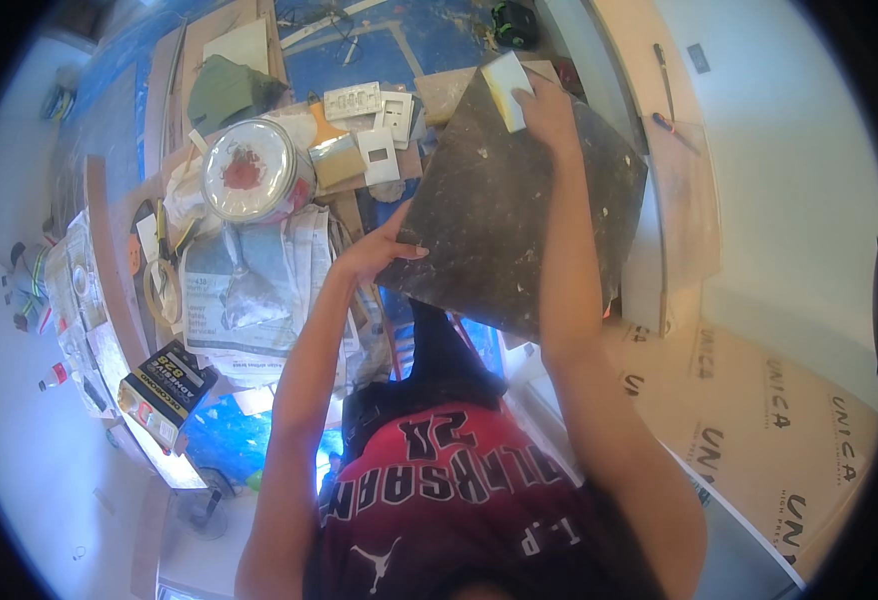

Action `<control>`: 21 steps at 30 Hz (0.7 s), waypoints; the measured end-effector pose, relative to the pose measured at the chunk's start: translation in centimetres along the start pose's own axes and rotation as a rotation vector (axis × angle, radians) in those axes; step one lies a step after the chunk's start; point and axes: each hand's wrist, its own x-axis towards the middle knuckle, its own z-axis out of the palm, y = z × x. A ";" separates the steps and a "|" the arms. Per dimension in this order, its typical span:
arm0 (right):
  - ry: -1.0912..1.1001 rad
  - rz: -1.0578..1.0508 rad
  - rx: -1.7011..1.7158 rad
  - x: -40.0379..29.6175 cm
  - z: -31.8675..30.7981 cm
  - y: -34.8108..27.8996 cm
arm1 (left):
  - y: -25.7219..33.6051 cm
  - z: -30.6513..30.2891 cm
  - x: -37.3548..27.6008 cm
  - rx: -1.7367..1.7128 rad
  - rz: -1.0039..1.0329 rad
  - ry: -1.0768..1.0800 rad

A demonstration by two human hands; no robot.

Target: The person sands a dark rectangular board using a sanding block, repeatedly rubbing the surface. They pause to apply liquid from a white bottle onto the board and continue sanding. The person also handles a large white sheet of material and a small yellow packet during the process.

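My left hand point(388, 247) grips the lower left edge of a dark, speckled rectangular board point(476, 217), its thumb on the top face. Near the board's far edge, my right hand point(547, 109) holds a white and yellow flat rectangular piece point(508, 90) against the dark surface. What the piece is made of, I cannot tell. Left of the board are a large paint can point(247, 171) with a red-stained lid, a paintbrush point(326, 135), and white socket and switch plates point(379, 156). A putty knife point(251, 296) with white residue lies on newspaper point(206, 262).
A black box of contact adhesive point(172, 382) and a roll of tape point(161, 292) are at the left. Two screwdrivers point(664, 75) lie on the wooden ledge point(637, 45) at the right. Brown printed sheeting point(754, 420) covers the lower right. Another person point(33, 281) appears far left.
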 end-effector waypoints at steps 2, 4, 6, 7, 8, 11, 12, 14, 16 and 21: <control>-0.013 0.036 -0.132 0.8 0.9 2.2 | 0.4 0.0 0.3 0.023 0.026 -0.022; -0.073 0.053 -0.217 1.4 2.9 4.0 | 0.9 0.0 0.7 0.015 0.005 -0.041; -0.167 0.025 -0.232 1.3 4.3 4.2 | 1.3 -0.3 1.1 -0.027 -0.057 -0.044; -0.218 0.010 -0.237 0.8 5.1 3.7 | 1.1 -0.6 1.1 -0.025 -0.057 -0.037; -0.236 -0.049 -0.224 -0.3 5.9 3.4 | 0.8 -0.9 1.2 -0.023 -0.058 -0.033; -0.329 -0.019 -0.107 -3.9 7.7 0.1 | -0.1 -1.6 1.2 0.004 -0.031 0.002; -0.348 -0.048 -0.071 -5.1 8.0 -0.7 | -0.3 -1.5 1.2 0.017 -0.021 0.007; -0.384 -0.102 0.002 -7.3 8.4 -1.8 | -0.2 -1.3 1.1 -0.036 -0.063 0.003; -0.376 -0.113 0.075 -8.4 7.5 -2.8 | -0.1 -1.6 1.0 -0.088 -0.043 0.000; -0.214 0.020 0.266 -10.0 4.2 -2.8 | -2.7 -2.9 -1.1 -0.535 0.036 -0.100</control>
